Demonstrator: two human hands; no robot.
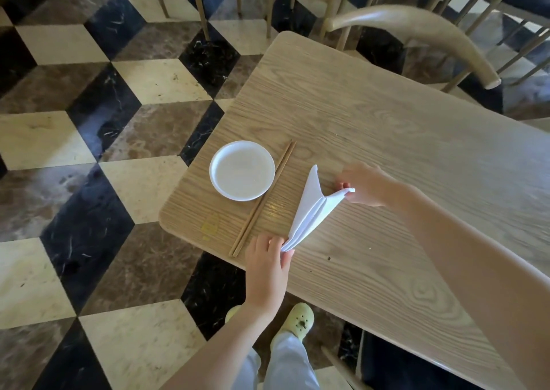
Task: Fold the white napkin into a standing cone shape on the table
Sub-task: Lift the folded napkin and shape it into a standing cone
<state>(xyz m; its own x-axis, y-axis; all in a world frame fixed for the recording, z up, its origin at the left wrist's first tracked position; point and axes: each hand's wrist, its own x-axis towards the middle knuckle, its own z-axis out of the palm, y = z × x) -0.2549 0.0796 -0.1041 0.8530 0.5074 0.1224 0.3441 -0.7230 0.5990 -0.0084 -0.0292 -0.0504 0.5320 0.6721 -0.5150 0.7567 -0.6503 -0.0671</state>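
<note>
The white napkin (311, 208) is folded into a narrow pointed shape with several layers, held just above the wooden table (401, 151). My left hand (268, 266) pinches its near lower corner at the table's front edge. My right hand (367, 184) pinches the far right corner and lifts it off the wood. A third pointed tip sticks up and away, free of both hands.
A round white plate (242, 170) sits to the left of the napkin, with a pair of wooden chopsticks (263, 199) lying between them. A curved wooden chair back (416, 29) stands behind the table. My feet in pale green shoes (300, 319) stand on the chequered floor.
</note>
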